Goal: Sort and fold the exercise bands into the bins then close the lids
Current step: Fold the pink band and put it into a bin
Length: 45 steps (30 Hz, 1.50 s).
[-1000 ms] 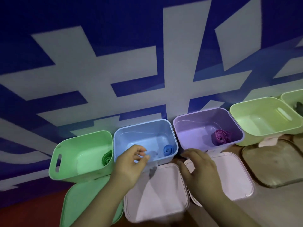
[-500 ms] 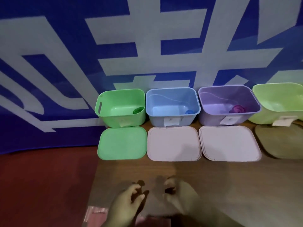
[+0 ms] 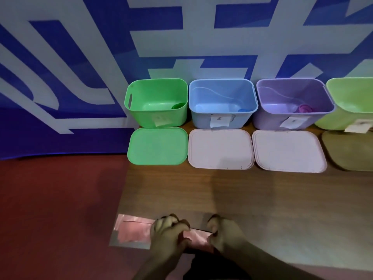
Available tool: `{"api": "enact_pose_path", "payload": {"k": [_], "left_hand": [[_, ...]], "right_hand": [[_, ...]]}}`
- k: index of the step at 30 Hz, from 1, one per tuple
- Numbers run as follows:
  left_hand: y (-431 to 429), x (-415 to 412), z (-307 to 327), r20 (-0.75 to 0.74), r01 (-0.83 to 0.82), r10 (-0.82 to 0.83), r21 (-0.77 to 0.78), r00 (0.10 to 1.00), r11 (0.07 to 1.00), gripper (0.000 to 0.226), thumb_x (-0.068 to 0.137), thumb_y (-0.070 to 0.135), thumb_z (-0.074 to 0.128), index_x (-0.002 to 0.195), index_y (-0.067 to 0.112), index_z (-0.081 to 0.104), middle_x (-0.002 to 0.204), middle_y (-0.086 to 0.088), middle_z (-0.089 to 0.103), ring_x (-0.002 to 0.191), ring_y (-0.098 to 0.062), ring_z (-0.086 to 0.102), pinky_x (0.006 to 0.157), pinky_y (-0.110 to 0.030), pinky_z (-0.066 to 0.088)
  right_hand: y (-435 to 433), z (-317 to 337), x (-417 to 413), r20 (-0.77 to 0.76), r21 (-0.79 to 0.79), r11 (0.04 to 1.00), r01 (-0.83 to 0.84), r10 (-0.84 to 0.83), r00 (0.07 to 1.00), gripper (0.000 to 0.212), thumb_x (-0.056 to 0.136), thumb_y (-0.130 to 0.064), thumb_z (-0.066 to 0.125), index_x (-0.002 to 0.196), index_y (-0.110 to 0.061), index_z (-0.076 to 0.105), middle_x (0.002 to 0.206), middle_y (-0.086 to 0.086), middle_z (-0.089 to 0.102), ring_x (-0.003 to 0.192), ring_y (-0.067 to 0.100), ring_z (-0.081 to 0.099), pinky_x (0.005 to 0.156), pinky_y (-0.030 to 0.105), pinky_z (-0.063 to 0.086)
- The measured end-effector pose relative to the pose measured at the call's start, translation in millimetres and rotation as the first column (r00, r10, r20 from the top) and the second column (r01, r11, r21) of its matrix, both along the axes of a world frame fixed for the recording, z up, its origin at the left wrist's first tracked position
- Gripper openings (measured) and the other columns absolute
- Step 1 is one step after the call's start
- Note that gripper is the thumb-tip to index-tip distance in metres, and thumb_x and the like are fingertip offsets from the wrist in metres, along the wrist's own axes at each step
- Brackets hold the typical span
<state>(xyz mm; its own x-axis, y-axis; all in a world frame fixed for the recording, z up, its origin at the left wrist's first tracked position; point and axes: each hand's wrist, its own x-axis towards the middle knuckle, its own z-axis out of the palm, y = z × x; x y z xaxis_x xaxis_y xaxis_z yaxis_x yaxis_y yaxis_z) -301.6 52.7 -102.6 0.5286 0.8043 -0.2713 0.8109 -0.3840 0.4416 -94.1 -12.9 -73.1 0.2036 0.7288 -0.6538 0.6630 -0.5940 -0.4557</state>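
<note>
Left hand (image 3: 169, 232), right hand (image 3: 224, 232): fingers of both curled on pink exercise band (image 3: 197, 237) at near table edge, likely to fold it. Bins (image 3: 222, 81) open, lids (image 3: 220, 148) flat in front for later closing.

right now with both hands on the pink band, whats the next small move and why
Probably fold it over: bring the right hand toward the left hand so the pink band doubles up. Both hands pinch it, it lies stretched flat along the near edge of the table, and the green bin, blue bin and purple bin stand open.
</note>
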Motion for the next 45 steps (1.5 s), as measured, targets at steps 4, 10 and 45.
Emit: {"api": "enact_pose_path", "payload": {"k": [4, 10, 45], "left_hand": [[-2, 1, 0, 0.001, -0.002, 0.002, 0.002, 1.0, 1.0, 0.046, 0.057, 0.06, 0.068, 0.101, 0.048, 0.06, 0.097, 0.02, 0.05, 0.093, -0.013, 0.05, 0.085, -0.033, 0.038], [-1, 16, 5, -0.074, 0.063, -0.065, -0.034, 0.995, 0.997, 0.039, 0.072, 0.055, 0.064, 0.11, 0.047, 0.061, 0.105, 0.021, 0.047, 0.107, -0.012, 0.043, 0.094, -0.032, 0.029], [18, 64, 22, -0.049, 0.391, -0.395, -0.08, 0.917, 0.917, 0.031, 0.078, 0.023, 0.066, 0.106, 0.033, 0.06, 0.119, 0.015, 0.047, 0.119, -0.014, 0.042, 0.09, -0.022, 0.028]], "right_hand": [[-6, -3, -2, -0.014, -0.02, 0.999, 0.032, -0.032, 0.999, 0.032, 0.073, -0.021, 0.057, 0.103, -0.025, 0.068, 0.101, -0.004, 0.074, 0.099, 0.016, 0.067, 0.077, 0.015, 0.046], [-16, 3, 7, -0.1, 0.057, 0.982, 0.178, -0.172, 0.98, 0.018, 0.076, -0.019, 0.064, 0.076, -0.037, 0.06, 0.082, -0.007, 0.068, 0.075, 0.003, 0.061, 0.06, 0.001, 0.037], [-15, 11, 59, -0.217, 0.201, 0.846, 0.495, -0.454, 0.864, 0.019, 0.076, -0.006, 0.068, 0.073, -0.025, 0.066, 0.072, -0.007, 0.07, 0.063, 0.001, 0.063, 0.058, 0.01, 0.044]]}}
